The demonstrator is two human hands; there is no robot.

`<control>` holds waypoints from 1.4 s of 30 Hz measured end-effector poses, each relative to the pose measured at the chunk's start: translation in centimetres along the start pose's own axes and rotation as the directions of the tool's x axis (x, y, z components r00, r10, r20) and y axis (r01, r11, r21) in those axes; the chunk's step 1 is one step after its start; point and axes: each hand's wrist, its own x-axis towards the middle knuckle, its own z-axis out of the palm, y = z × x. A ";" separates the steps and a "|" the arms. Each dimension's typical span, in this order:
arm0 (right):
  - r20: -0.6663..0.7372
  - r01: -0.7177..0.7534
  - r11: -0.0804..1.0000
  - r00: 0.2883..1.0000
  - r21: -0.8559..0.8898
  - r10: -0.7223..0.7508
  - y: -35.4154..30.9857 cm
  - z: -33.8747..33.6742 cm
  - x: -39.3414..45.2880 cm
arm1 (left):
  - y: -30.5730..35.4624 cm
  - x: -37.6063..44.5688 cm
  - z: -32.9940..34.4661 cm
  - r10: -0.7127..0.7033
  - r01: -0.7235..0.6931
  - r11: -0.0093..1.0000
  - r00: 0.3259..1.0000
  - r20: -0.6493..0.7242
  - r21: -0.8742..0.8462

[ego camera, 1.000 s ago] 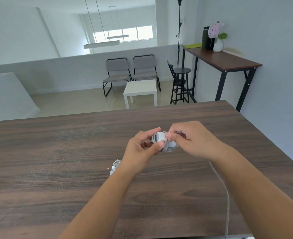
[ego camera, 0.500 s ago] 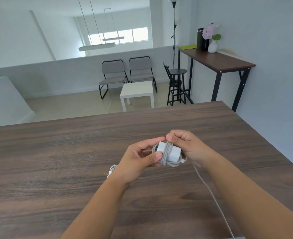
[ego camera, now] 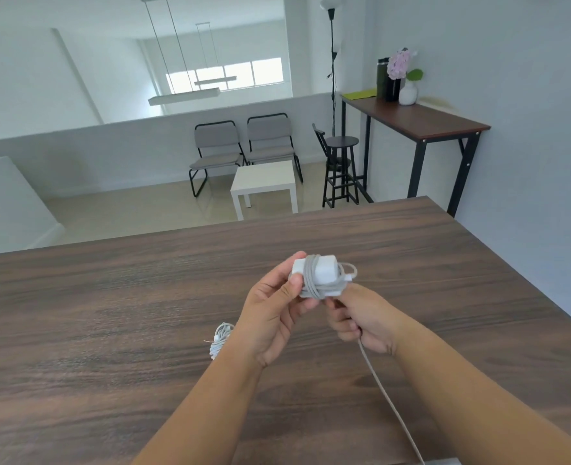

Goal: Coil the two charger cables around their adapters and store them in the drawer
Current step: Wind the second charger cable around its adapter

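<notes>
I see two bare forearms entering from the lower frame, left hand [ego camera: 274,317] and right hand [ego camera: 368,323] bare; no sleeves in view.

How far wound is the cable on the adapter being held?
Partly wound: several turns circle the adapter, and loose cable trails from the right hand.

A dark wood-grain surface [ego camera: 109,313] fills the lower two thirds of the frame, its far edge running from middle left up to the upper right of centre. Lying directly on it, just left of centre, is a small white bundle of coiled cable [ego camera: 219,338], partly hidden behind a forearm. A pale loose cable [ego camera: 388,401] trails toward the lower right edge; whether it touches the wood cannot be told.
</notes>
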 end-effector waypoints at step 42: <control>0.104 0.335 0.896 0.942 -0.290 -0.319 -4.6 -1.6 0.5 | 1.5 -0.7 -1.5 0.051 -0.124 0.905 0.982 0.184 0.407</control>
